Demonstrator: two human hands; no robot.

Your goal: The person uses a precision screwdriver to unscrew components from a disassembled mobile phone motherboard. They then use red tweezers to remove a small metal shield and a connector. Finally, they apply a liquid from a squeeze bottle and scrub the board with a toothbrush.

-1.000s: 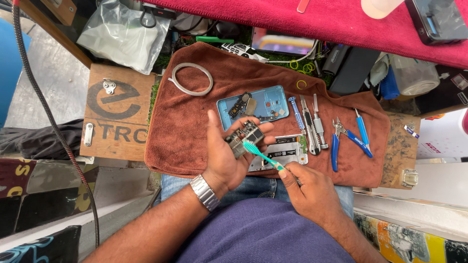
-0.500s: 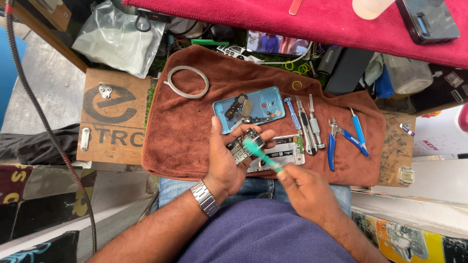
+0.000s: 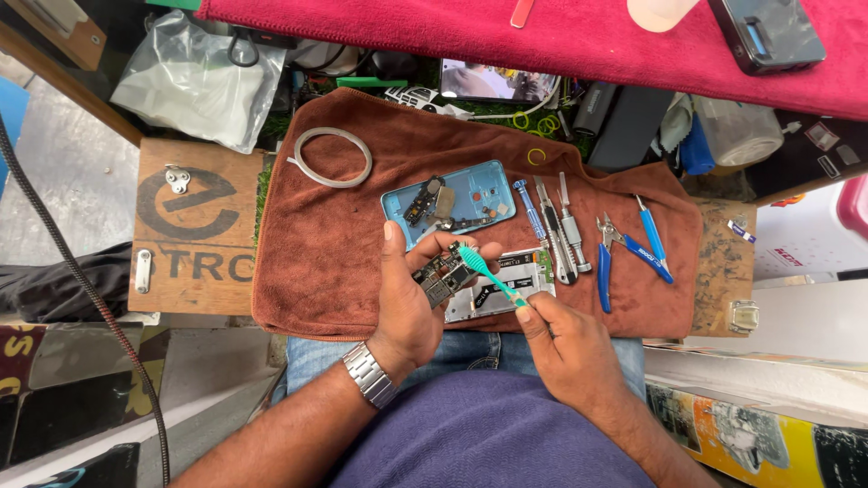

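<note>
my left hand [image 3: 409, 303] is closed around a small circuit board [image 3: 440, 276], held above the near edge of the brown towel [image 3: 316, 271]. my right hand [image 3: 565, 348] pinches a teal toothbrush [image 3: 488, 276], bristles touching the board. just beyond lies a blue phone frame [image 3: 470, 194]; pliers [image 3: 615, 258] sit to the right.

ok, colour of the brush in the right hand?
Teal-green toothbrush, head on the circuit board held by the left hand; right hand grips its handle. Head view.
</note>
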